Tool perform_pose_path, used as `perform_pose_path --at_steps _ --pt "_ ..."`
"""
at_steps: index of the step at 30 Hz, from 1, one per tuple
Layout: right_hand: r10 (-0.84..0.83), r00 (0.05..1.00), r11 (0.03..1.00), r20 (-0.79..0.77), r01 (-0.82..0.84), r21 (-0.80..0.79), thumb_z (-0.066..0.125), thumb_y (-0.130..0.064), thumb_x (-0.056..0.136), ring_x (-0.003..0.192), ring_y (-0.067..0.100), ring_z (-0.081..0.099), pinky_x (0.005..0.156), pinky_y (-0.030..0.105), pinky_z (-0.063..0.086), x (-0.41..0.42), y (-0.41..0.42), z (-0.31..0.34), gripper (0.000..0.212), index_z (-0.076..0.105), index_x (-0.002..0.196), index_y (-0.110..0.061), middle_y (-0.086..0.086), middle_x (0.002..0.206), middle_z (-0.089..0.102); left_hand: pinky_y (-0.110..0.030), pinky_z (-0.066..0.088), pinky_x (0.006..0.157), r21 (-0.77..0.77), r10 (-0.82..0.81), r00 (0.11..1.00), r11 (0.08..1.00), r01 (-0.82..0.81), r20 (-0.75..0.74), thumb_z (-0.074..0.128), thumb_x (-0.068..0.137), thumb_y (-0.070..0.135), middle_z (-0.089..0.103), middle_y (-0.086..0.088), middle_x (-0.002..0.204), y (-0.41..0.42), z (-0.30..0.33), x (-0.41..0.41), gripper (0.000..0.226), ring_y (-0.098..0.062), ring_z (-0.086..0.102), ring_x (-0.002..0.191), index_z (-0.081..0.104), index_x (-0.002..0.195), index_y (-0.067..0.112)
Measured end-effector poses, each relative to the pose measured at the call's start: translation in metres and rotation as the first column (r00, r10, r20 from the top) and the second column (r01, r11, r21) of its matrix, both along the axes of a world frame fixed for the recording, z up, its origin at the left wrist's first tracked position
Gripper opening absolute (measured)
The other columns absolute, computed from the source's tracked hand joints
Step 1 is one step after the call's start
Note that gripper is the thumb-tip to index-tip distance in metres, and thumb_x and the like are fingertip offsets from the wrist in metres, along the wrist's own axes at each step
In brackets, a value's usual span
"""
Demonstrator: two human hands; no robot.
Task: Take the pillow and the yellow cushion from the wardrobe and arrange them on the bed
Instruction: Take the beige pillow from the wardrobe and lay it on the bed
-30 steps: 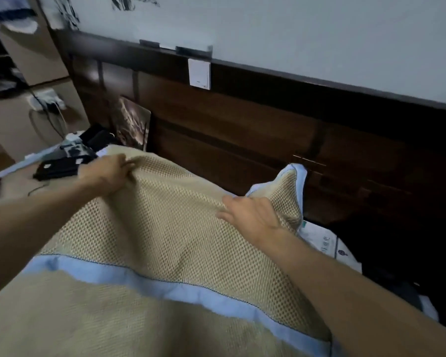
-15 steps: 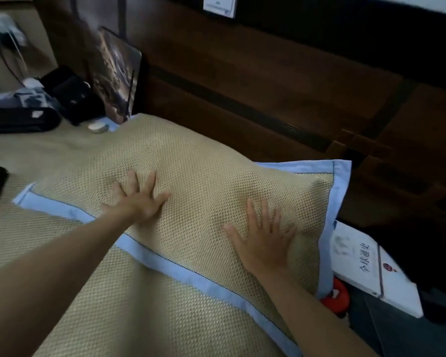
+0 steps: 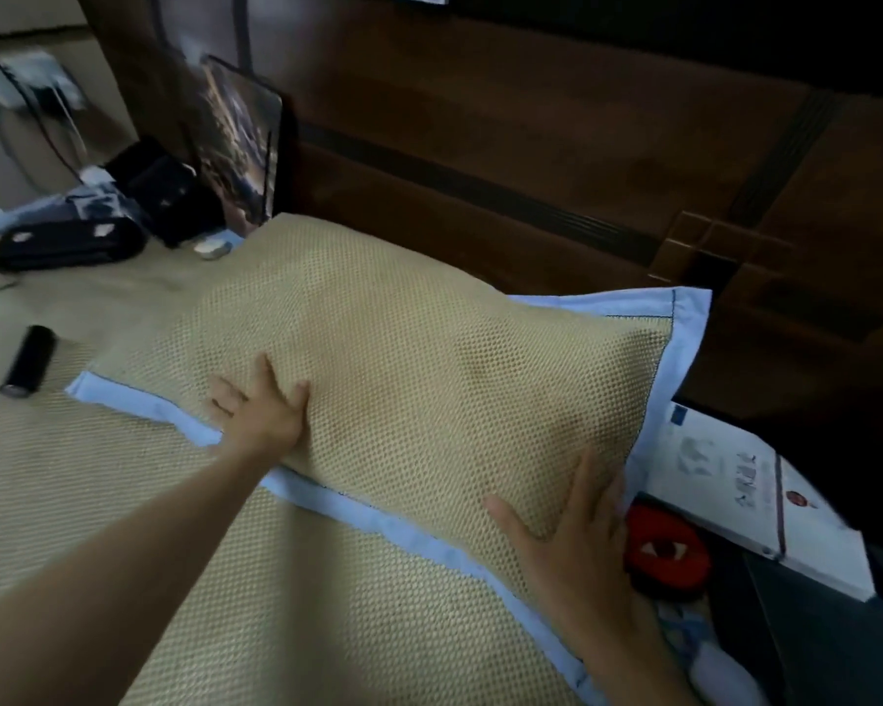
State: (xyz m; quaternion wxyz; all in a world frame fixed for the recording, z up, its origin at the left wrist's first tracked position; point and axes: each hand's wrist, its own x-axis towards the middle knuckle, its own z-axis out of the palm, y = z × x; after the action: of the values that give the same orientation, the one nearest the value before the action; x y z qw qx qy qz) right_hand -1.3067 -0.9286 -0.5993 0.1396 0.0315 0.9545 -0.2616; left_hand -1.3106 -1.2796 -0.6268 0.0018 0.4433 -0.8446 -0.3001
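Note:
A beige mesh pillow (image 3: 419,359) with a light blue border lies on the bed (image 3: 72,501) against the dark wooden headboard (image 3: 480,145). My left hand (image 3: 263,410) rests flat on its near left part, fingers spread. Flat on the pillow's near right corner lies my right hand (image 3: 567,532), fingers apart beside the blue border. Neither hand holds anything. No yellow cushion is in view.
A black cylinder (image 3: 27,360) lies on the bed at the left. Dark bags (image 3: 72,242) and a framed picture (image 3: 240,145) stand at the bed's head on the left. A white book (image 3: 755,491) and a red toy (image 3: 666,550) lie right of the pillow.
One second ago both hands gripped the raised pillow by its top. It now lies against the headboard and both hands are open, having slid toward its near edge.

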Motion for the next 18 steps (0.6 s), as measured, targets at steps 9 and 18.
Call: perform_pose_path --at_steps 9,18 --pt "0.165 0.986 0.974 -0.034 -0.168 -0.153 0.050 -0.092 0.066 0.152 0.035 0.002 0.114 0.056 0.027 -0.040 -0.048 -0.020 0.122 -0.029 0.146 -0.044 0.005 0.163 -0.022 -0.059 0.031 0.114 0.238 -0.043 0.983 0.968 0.086 -0.178 0.066 0.077 0.066 -0.012 -0.016 0.162 -0.053 0.010 -0.038 0.106 -0.042 0.012 0.148 0.001 0.156 0.038" --pt "0.237 0.955 0.961 0.177 -0.257 0.098 0.050 -0.101 0.043 0.149 0.041 0.014 0.115 0.065 0.019 -0.086 -0.059 0.029 0.145 -0.006 0.155 -0.028 0.015 0.165 0.004 -0.074 0.012 0.111 -0.207 -0.233 0.970 0.954 0.215 -0.067 0.039 0.099 0.043 -0.005 -0.009 0.165 -0.016 0.032 -0.036 0.058 -0.049 0.017 0.145 0.009 0.148 0.052"
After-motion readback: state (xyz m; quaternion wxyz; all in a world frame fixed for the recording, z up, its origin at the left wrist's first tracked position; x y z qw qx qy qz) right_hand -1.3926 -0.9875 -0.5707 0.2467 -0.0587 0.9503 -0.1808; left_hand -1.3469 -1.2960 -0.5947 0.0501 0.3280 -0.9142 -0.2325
